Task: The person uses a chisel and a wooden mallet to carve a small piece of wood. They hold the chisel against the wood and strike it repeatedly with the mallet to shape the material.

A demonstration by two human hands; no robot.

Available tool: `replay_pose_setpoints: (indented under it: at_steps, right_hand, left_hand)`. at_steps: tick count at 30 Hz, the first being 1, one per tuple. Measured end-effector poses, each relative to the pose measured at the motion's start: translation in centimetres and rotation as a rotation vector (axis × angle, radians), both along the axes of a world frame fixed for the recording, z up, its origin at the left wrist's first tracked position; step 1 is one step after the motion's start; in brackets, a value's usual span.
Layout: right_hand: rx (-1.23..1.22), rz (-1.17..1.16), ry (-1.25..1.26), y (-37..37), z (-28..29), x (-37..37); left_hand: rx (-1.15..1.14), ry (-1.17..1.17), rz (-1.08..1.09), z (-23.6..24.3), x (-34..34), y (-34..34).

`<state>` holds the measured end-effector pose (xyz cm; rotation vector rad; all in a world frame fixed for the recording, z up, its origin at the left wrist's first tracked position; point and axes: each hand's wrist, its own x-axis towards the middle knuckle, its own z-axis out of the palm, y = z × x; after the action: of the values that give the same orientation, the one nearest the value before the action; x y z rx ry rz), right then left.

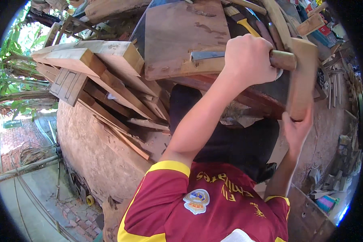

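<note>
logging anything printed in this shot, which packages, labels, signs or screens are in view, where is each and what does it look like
Round sewn badge: on the chest of the maroon jersey with yellow trim, pale with blue and orange.
Yellow printed lettering: across the jersey front, upside down in this view.
Red packages: top right, behind the wooden board; too small to describe further.
No screens or signs show.
</note>
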<state>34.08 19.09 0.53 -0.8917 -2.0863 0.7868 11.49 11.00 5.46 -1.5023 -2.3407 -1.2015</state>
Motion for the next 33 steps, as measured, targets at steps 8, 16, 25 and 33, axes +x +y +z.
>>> replay_pose_setpoints:
  at_steps: [8, 16, 25, 33]
  right_hand:
    - [0.117, -0.167, 0.192, -2.0, 0.0, -2.0]
    - [-0.346, -0.454, 0.625, 0.2, 1.5, -0.5]
    - [-0.217, -0.126, 0.230, -2.7, 1.6, -1.9]
    - [-0.304, -0.096, 0.569, -3.5, 2.9, -0.8]
  left_hand:
    - [-0.078, 0.013, -0.021, 0.0, 0.0, 0.4]
    - [-0.045, 0.029, 0.027, -0.5, -0.3, 0.5]
    - [0.004, 0.031, 0.056, -0.1, -1.8, -1.1]
    - [0.039, 0.000, -0.010, 0.7, -1.0, -1.0]
